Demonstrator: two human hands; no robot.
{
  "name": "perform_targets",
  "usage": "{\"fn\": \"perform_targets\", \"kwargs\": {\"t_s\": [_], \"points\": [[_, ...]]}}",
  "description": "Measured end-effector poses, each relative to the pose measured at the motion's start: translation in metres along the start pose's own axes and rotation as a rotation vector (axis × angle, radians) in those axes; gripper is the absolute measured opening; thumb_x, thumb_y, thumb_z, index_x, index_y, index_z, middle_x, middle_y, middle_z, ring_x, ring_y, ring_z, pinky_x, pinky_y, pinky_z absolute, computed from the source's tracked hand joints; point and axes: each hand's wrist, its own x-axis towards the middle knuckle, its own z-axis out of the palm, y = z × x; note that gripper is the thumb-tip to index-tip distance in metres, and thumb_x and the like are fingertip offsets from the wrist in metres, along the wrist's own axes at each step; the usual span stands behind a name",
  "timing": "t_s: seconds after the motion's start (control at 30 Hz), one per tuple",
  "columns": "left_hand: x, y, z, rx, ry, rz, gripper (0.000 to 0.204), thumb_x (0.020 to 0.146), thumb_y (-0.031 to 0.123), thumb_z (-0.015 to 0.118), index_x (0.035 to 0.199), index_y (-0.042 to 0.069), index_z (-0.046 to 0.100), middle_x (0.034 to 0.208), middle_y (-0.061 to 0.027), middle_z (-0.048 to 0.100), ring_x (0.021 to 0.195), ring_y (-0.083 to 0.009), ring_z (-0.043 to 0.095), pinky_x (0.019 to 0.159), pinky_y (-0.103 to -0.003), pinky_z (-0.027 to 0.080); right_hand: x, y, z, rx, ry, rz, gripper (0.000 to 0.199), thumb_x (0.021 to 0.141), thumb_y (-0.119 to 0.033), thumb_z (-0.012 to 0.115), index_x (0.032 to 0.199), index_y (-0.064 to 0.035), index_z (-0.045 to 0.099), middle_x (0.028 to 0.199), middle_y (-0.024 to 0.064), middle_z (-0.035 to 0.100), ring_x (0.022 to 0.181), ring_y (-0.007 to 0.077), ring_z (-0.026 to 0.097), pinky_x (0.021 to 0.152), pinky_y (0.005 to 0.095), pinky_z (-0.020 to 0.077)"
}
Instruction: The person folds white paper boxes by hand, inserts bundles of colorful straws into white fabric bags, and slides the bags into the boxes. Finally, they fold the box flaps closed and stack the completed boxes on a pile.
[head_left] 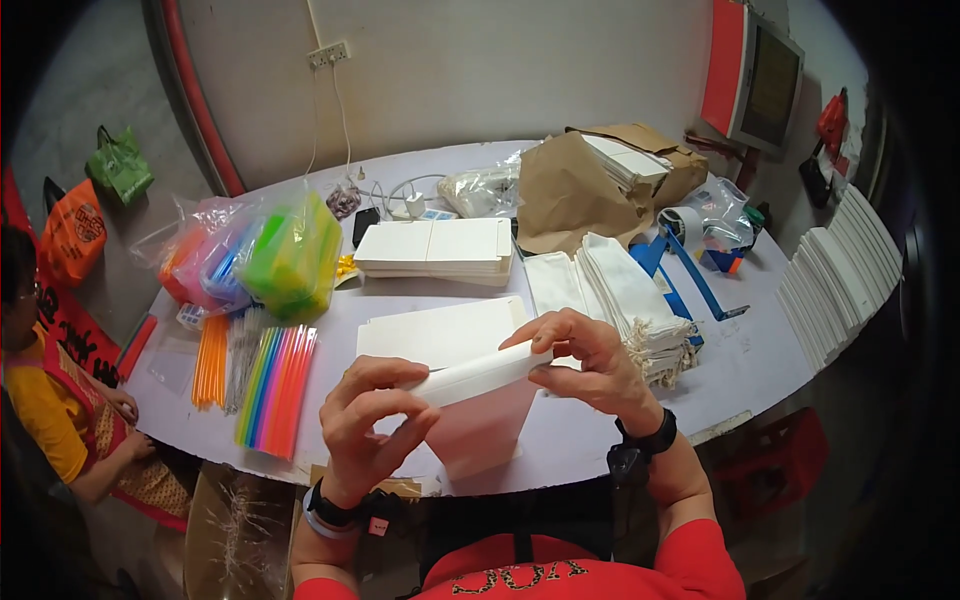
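Observation:
A white cardboard box [482, 425] stands upright at the table's near edge, its narrow flap end uppermost. My left hand [368, 425] pinches the left end of that top between thumb and fingers. At the opposite end, my right hand [592, 362] grips the top edge, thumb below and fingers above. Just behind the box lies a flat white carton [435, 333]. Farther back sits a stack of flat white cartons [432, 248]. Close to my right hand is a pile of white cloth drawstring pouches [622, 295]. Whatever is inside the box cannot be seen.
Multicoloured straws [278, 390], orange straws [209, 362] and thin cleaning brushes [241, 355] lie left. Behind them are filled plastic bags [290, 250]. Brown paper [565, 195], a blue tape dispenser [690, 270] and stacked white cartons [840, 280] are right. A person [75, 420] sits at left.

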Motion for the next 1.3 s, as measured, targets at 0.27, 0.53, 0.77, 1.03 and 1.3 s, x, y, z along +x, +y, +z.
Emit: {"fn": "perform_targets", "kwargs": {"t_s": [0.27, 0.53, 0.77, 1.03, 1.3], "points": [[0.009, 0.022, -0.001, -0.014, -0.038, -0.252, 0.02, 0.074, -0.005, 0.072, 0.092, 0.002, 0.068, 0.084, -0.0084, 0.062, 0.073, -0.0144, 0.061, 0.061, -0.025, 0.048, 0.001, -0.022, -0.004, -0.225, -0.06, -0.014, 0.015, 0.085, -0.005, 0.067, 0.094, -0.0037, 0.056, 0.1, 0.0119, 0.066, 0.083, 0.0101, 0.061, 0.067, 0.0223, 0.0496], [0.015, 0.018, -0.009, -0.233, -0.049, -0.461, 0.01, 0.079, -0.003, 0.068, 0.089, 0.0, 0.066, 0.079, -0.0055, 0.058, 0.068, -0.0103, 0.055, 0.06, -0.021, 0.043, 0.02, -0.039, -0.005, -0.204, -0.111, 0.215, 0.01, 0.09, -0.007, 0.062, 0.095, 0.0012, 0.061, 0.084, 0.0062, 0.065, 0.072, 0.0067, 0.06, 0.062, 0.0192, 0.047], [0.013, 0.009, -0.007, -0.144, -0.022, -0.374, 0.011, 0.08, -0.001, 0.07, 0.09, -0.001, 0.067, 0.082, -0.0067, 0.06, 0.068, -0.0107, 0.057, 0.062, -0.022, 0.046, 0.025, -0.027, -0.006, -0.437, -0.122, 0.005, 0.01, 0.087, -0.004, 0.065, 0.095, 0.0017, 0.063, 0.084, 0.0064, 0.067, 0.074, 0.0094, 0.065, 0.067, 0.0218, 0.0524], [-0.02, -0.002, 0.012, -0.374, 0.346, -0.353, 0.022, 0.079, -0.002, 0.073, 0.097, 0.0, 0.062, 0.092, -0.0115, 0.061, 0.076, -0.0147, 0.06, 0.067, -0.024, 0.049, 0.029, -0.022, -0.006, -0.442, -0.094, 0.024, 0.012, 0.085, -0.003, 0.067, 0.095, 0.0026, 0.063, 0.084, 0.0073, 0.067, 0.076, 0.0109, 0.066, 0.068, 0.0223, 0.0532], [-0.033, -0.01, 0.0, -0.148, 0.218, -0.228, 0.025, 0.078, -0.004, 0.073, 0.097, 0.001, 0.058, 0.094, -0.0133, 0.061, 0.083, -0.0176, 0.06, 0.073, -0.026, 0.048, 0.04, -0.034, -0.012, -0.409, -0.2, 0.118, 0.012, 0.085, -0.004, 0.067, 0.094, 0.0021, 0.063, 0.083, 0.0076, 0.068, 0.073, 0.0119, 0.066, 0.065, 0.0225, 0.0515]]}}
